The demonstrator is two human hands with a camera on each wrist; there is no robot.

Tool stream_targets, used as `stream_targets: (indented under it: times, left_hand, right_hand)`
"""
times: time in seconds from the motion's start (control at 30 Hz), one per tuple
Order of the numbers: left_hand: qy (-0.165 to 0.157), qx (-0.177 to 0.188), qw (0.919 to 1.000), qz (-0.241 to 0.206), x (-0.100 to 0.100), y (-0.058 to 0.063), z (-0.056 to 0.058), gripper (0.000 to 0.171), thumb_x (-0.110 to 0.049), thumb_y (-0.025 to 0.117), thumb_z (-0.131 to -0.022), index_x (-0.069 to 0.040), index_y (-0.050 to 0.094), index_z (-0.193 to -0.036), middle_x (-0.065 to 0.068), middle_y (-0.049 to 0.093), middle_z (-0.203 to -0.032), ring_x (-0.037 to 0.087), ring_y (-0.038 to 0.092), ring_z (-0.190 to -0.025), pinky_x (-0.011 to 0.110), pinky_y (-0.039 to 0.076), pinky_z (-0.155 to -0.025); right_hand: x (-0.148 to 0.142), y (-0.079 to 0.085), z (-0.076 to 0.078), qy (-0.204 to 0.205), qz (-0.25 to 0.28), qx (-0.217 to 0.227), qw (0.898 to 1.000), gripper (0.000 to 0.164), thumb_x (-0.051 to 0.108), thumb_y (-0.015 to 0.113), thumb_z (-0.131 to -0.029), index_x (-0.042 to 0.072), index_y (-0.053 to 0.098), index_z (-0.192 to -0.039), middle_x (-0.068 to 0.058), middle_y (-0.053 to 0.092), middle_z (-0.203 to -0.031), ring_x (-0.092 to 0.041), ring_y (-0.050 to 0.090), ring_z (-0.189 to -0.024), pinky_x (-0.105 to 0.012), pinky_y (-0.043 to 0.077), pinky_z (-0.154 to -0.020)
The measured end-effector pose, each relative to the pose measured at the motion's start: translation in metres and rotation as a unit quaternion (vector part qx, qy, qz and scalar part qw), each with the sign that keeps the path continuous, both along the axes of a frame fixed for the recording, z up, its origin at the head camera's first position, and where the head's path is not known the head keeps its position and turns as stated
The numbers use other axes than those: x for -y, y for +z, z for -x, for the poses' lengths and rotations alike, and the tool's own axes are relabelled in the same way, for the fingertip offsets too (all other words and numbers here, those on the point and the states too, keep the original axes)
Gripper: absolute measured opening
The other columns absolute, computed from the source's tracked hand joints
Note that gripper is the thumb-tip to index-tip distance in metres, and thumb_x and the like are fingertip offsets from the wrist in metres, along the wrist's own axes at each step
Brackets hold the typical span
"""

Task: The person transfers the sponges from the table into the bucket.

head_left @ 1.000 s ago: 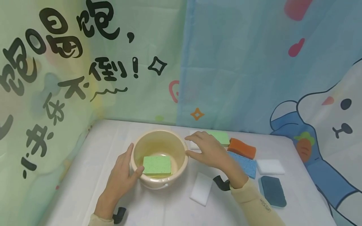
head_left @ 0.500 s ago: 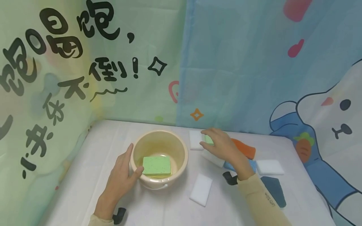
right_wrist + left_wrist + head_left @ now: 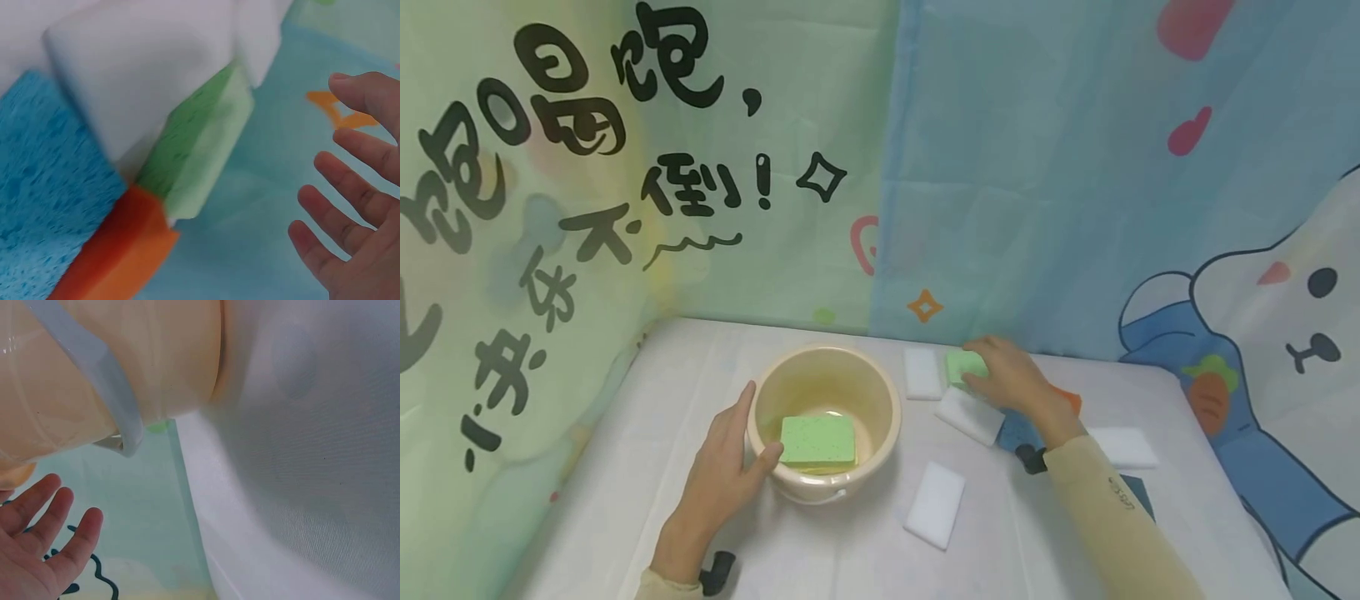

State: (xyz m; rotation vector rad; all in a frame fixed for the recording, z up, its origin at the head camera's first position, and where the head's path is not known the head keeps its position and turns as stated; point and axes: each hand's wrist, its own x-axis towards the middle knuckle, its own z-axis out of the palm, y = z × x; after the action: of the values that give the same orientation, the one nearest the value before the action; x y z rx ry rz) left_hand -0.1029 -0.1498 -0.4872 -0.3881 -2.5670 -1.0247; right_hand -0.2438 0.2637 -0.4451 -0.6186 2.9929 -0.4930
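Note:
A cream bucket [image 3: 880, 433] stands on the table; inside, a green sponge [image 3: 817, 440] lies on top of something yellow. My left hand [image 3: 718, 471] rests at the bucket's left side, thumb at the rim and straight fingers along the outside. In the left wrist view, fingers [image 3: 78, 550] are spread near the bucket wall [image 3: 169, 356]. My right hand [image 3: 1011, 379] reaches over a second green sponge [image 3: 964, 364] at the back of the table. The right wrist view shows its fingers [image 3: 350, 178] spread, apart from that green sponge [image 3: 197, 147].
White sponges [image 3: 922, 372] lie around the green one, with another white sponge [image 3: 936, 505] nearer the front. A blue sponge [image 3: 1018, 431], an orange sponge [image 3: 119, 250] and a dark blue sponge [image 3: 1141, 493] are partly hidden by my right arm. A printed curtain [image 3: 1037, 192] hangs behind.
My right hand has moved right from beside the bucket's rim to over the green sponge at the back. The left hand and bucket have stayed in place.

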Motion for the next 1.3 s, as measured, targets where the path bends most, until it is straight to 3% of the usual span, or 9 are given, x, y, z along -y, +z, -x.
stream_targets:
  times: [0.27,0.6,1.03,1.3]
  left_hand:
    - [-0.002,-0.001,1.0,0.004,0.002,0.001,0.0,0.081,-0.042,0.059,-0.096,-0.005,0.023,-0.159,0.024,0.048,-0.145,0.041,0.047,-0.131,0.059,0.042,-0.102]
    - [-0.004,0.005,1.0,0.001,0.004,0.0,0.001,0.082,-0.04,0.06,-0.096,-0.006,0.022,-0.159,0.024,0.048,-0.145,0.04,0.046,-0.131,0.059,0.041,-0.102]
    - [-0.01,0.014,0.9998,-0.005,0.003,0.0,0.0,0.083,-0.044,0.059,-0.096,-0.009,0.02,-0.16,0.023,0.048,-0.145,0.039,0.046,-0.131,0.059,0.042,-0.102]
    - [-0.009,0.018,0.9998,-0.005,0.003,-0.001,0.001,0.083,-0.043,0.06,-0.097,-0.009,0.019,-0.16,0.023,0.048,-0.145,0.039,0.046,-0.132,0.059,0.041,-0.102]
  right_hand:
    - [-0.011,-0.017,0.019,0.004,-0.041,0.006,0.999,0.057,0.019,0.075,-0.09,-0.007,0.054,-0.137,-0.031,0.051,-0.134,-0.051,0.043,-0.126,-0.063,0.035,-0.103]
    - [-0.012,-0.029,0.038,-0.02,-0.088,0.072,0.993,0.077,0.034,0.072,-0.089,-0.008,0.041,-0.146,-0.038,0.037,-0.143,-0.057,0.032,-0.131,-0.07,0.029,-0.104]
    - [-0.016,-0.039,0.043,-0.021,-0.103,0.09,0.99,0.075,0.028,0.073,-0.087,-0.008,0.041,-0.145,-0.034,0.044,-0.139,-0.056,0.037,-0.127,-0.07,0.03,-0.103]
    - [-0.018,-0.035,0.043,-0.01,-0.102,0.071,0.992,0.072,0.024,0.076,-0.082,-0.007,0.047,-0.141,-0.032,0.05,-0.13,-0.052,0.044,-0.119,-0.069,0.036,-0.097]
